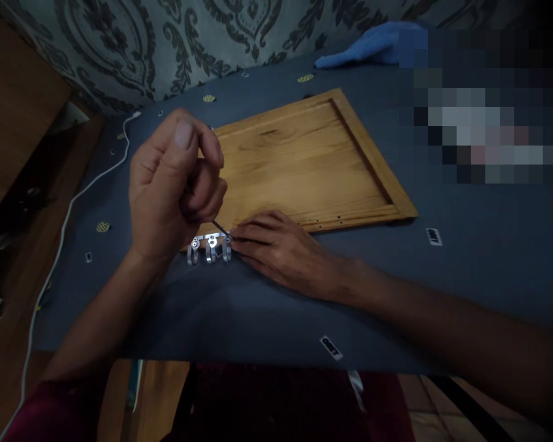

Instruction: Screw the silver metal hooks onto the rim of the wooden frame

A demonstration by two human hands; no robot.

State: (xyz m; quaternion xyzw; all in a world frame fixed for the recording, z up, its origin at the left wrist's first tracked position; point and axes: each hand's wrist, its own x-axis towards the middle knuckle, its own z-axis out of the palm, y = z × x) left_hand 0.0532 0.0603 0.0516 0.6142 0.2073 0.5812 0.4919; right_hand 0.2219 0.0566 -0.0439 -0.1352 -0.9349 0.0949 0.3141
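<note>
My left hand (177, 172) is closed in a fist around a screwdriver, its handle hidden in the palm. The thin dark screwdriver shaft (220, 228) slants down from the fist to the right end of a metal hook rail (212, 239). This rail, with three silver double hooks, lies along the near edge of a framed wooden board (299, 159). At the rail's right end, my right hand (290, 252) rests on the board's near edge, its fingertips closed on the rightmost hook. The right thumb is hidden. Small dark holes show in the board's edge to the right.
A dark grey-blue cloth with printed labels covers the table (387, 276). A white cable (74, 196) runs down the left side. Near the patterned wall at the back lies a blue cloth (368, 49). The back right is blurred into blocks.
</note>
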